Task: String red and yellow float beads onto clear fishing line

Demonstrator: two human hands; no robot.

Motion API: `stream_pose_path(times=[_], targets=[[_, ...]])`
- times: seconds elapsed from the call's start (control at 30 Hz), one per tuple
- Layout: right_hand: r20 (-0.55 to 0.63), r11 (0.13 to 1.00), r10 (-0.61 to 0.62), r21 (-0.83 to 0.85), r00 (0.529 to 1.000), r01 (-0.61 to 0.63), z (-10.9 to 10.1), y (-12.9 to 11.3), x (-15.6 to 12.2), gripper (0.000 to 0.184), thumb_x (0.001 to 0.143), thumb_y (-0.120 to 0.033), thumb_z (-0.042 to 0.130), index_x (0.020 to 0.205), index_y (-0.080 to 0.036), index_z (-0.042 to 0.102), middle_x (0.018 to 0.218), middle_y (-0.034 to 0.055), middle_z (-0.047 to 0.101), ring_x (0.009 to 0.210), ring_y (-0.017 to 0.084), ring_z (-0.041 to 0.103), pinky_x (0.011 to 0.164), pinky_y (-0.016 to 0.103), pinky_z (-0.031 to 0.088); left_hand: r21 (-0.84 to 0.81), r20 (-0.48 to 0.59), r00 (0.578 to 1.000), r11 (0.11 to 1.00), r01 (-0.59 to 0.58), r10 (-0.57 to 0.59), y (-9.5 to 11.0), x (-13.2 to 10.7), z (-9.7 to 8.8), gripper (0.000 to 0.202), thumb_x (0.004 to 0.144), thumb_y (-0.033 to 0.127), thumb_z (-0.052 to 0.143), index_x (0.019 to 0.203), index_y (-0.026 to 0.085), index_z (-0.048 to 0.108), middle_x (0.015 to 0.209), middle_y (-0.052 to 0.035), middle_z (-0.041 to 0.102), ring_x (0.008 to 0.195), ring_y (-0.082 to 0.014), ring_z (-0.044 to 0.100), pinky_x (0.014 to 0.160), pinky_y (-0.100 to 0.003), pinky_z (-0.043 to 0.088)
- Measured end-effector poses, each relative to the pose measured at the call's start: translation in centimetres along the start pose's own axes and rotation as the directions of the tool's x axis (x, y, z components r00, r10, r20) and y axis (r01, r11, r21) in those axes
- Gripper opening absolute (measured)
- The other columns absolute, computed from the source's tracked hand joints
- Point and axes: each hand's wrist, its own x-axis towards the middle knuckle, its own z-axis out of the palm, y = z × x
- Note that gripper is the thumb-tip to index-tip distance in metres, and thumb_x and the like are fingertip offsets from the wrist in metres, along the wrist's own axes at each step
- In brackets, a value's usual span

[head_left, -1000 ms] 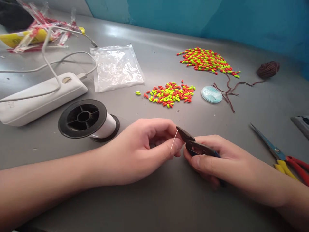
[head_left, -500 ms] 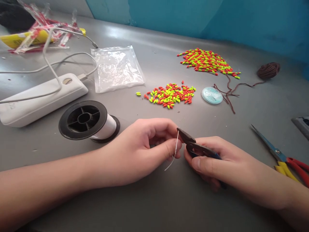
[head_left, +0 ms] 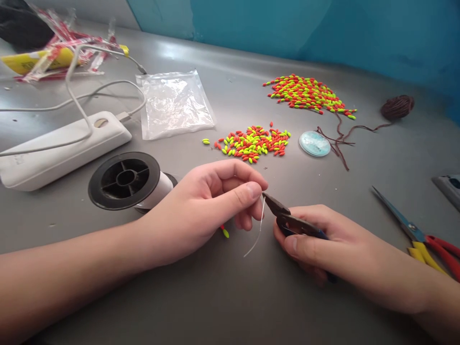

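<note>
Curved white line [head_left: 260, 230] at dark pliers [head_left: 279, 206]

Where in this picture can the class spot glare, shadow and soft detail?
Head view: bright glare on the grey table near the wall, white highlights on the plastic bag; head view: darker table below the left hand and right hand; head view: soft-looking wrappers at upper left.

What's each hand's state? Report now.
Left hand: pinched closed; whether it holds anything cannot be told.
Right hand: closed around pliers, white line hanging at their tip.
</note>
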Motion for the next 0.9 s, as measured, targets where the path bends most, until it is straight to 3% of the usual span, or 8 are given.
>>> stream_pose_path(times=[0.37,0.9], targets=[[-0.017,0.995,0.021,0.099,1.0,-0.02,0.2,-0.14,-0.1,0.03,0.092,-0.029,0.077,0.074,-0.019,0.055,0.067,-0.0053,0.05,0.065,0.011,0.045,0.059,0.022,0.041,-0.066,0.015,1.0,0.998,-0.014,0.015,-0.18,0.05,-0.28,0.012,0.106,0.032,0.069,0.104,0.02,0.071,0.076,0.0047,0.07,0.069,-0.0041,0.063,0.064,-0.013,0.053],[0.002,0.999,0.002,0.035,1.0,-0.002,0.08,-0.36,-0.13,0.03,0.097,-0.03,0.072,0.075,-0.019,0.054,0.069,-0.0057,0.049,0.067,0.011,0.046,0.059,0.023,0.039,-0.067,0.03,0.999,0.998,-0.009,0.011,-0.16,0.07,-0.34,0.011,0.105,0.031,0.071,0.102,0.02,0.072,0.076,0.0044,0.07,0.07,-0.004,0.064,0.065,-0.013,0.052]])
